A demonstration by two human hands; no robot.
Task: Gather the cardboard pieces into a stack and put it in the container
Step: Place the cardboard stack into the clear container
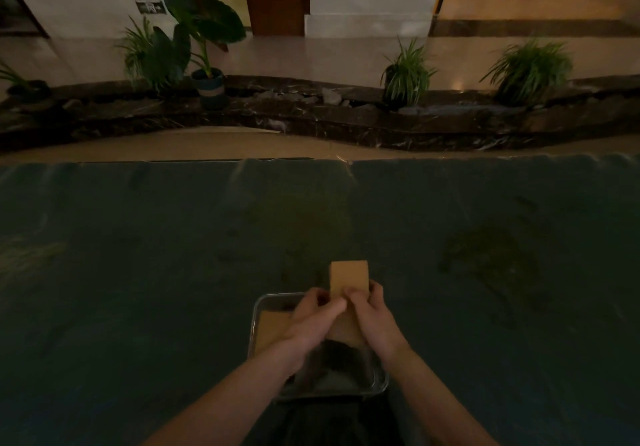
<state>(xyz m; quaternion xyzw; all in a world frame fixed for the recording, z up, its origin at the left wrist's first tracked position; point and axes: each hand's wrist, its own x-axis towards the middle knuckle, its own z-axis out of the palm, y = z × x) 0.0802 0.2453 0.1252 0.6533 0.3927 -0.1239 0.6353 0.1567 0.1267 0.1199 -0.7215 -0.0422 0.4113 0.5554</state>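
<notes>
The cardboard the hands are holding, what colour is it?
Light tan-brown and plain, seen in the head view: the cardboard stack.

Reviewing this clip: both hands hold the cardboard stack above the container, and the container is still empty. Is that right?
Not quite. The head view shows both the left hand and right hand holding the cardboard stack above the container, but the container is not empty: a cardboard piece already lies inside it, at its left side.
</notes>
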